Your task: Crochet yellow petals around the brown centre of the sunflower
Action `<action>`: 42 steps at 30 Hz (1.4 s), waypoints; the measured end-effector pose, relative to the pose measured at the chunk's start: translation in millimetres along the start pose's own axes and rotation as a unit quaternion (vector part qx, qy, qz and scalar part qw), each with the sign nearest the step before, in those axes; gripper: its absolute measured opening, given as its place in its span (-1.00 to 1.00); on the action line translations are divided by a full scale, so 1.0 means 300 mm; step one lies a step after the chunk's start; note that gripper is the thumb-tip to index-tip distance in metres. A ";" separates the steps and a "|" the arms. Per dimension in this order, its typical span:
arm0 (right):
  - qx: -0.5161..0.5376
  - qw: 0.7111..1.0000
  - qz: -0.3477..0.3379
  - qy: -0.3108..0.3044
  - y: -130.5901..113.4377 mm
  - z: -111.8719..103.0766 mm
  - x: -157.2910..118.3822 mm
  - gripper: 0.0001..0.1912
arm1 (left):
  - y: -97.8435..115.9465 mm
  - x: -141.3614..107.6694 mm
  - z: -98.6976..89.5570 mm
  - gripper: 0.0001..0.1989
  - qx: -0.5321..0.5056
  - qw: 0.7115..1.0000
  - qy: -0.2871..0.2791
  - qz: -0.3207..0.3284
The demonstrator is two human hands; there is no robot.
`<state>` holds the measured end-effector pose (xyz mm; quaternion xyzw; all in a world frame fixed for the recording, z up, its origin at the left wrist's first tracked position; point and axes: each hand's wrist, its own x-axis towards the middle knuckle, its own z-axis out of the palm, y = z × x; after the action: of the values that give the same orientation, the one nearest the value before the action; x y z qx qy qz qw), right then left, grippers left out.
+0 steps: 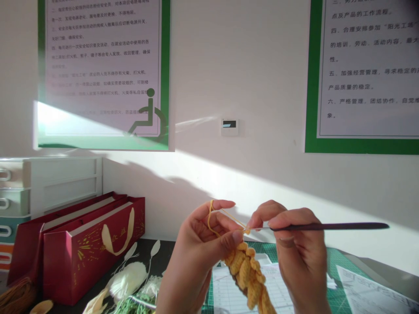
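Observation:
My left hand [209, 237] pinches the top of a yellow crocheted piece [245, 270] between thumb and fingers. Yellow yarn loops around its raised index finger and runs across to the hook tip. In my right hand [297, 235] is a crochet hook [334, 226] with a long dark handle pointing right. The metal end of the hook meets the yarn at the top edge of the piece, close to my left thumb. The crocheted piece hangs down in puffy, twisted stitches between both hands, and its lower end leaves the frame.
Red gift bags [59, 261] stand at the left before stacked drawers [65, 179]. White yarn [129, 279] and green yarn [134, 305] lie nearby. Printed sheets [229, 288] rest on a green cutting mat [337, 261]. Behind is a wall with posters [165, 78].

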<state>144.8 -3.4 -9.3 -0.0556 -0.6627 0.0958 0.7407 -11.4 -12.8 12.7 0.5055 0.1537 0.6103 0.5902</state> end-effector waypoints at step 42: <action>-0.159 0.981 -0.105 -0.032 0.053 -0.007 -0.034 -0.68 | -0.013 -0.021 0.035 -0.34 0.061 0.991 0.060 0.101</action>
<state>144.8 10.0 -22.8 -0.0999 -0.6948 -0.0871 0.7069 -2.1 -21.5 11.6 0.5159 0.1741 0.6853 0.4837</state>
